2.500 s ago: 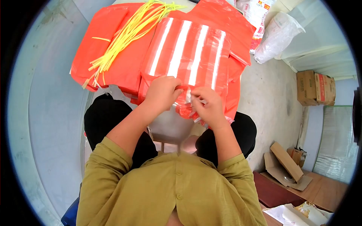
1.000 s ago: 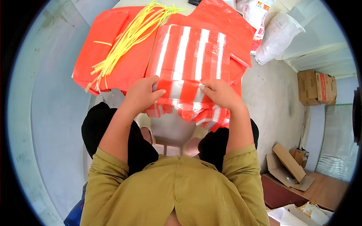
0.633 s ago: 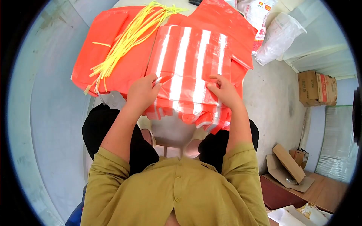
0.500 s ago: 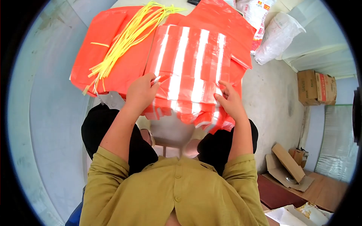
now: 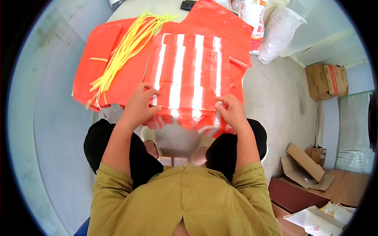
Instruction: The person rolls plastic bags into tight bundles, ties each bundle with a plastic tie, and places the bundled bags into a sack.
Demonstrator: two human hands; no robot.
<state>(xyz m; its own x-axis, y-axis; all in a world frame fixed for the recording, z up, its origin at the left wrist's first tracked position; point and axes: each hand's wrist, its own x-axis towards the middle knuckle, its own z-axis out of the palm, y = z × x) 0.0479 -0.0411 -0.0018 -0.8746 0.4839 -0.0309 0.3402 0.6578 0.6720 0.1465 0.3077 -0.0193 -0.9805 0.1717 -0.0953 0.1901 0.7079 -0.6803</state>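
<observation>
A plain room has a grey floor (image 5: 285, 92) at 3 o'clock and a pale blue wall (image 5: 59, 126) at 9 o'clock. At 12 o'clock is a pale table (image 5: 126, 12), piled with shiny plastic. A flat, smooth red plastic stack (image 5: 132, 80) lies at 10 o'clock. At 12 o'clock is a thin red plastic sheet with four white stripes (image 5: 189, 74), on top of more red plastic.

The striped sheet looks light, soft and floppy, and may be slippery. It looks easy to crease, so its side edges seem a good place to hold, one hand each side. It is a bit longer from 12 to 6 o'clock, and its stripes run that way too. The crumpled end points to 6 o'clock, at the person's knees.

At the sheet's 8 o'clock is the left hand (image 5: 142, 103), thumb and pointing finger apart. At its 4 o'clock is the right hand (image 5: 233, 111), thumb and finger close together. I cannot tell if either one pinches the plastic. Thin yellow strips (image 5: 128, 47) lie in a bunch on the stack.
</observation>
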